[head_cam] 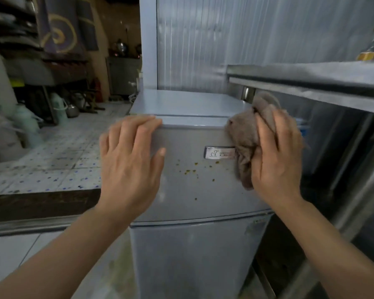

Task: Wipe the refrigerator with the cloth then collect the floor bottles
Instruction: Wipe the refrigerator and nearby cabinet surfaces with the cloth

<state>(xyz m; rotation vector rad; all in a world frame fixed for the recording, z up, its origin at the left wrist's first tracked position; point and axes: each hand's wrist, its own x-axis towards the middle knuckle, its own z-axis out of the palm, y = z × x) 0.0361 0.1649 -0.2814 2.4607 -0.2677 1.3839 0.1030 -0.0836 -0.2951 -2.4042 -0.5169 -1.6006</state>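
Observation:
A small silver refrigerator (188, 190) stands in front of me, with yellow-brown specks (190, 171) spattered on its upper door below a metal badge (219, 152). My right hand (279, 156) presses a bunched brown cloth (244, 143) against the right side of that door, near the top edge. My left hand (130, 158) lies flat on the door's upper left corner, fingers spread over the rim and holding nothing. No floor bottles can be told apart in this view.
A stainless steel table (311, 83) juts over the refrigerator's right side. Corrugated metal wall (225, 39) rises behind. A raised tiled platform (58, 152) at left carries green flasks (59, 108), a kettle (72, 110) and sacks (0, 126).

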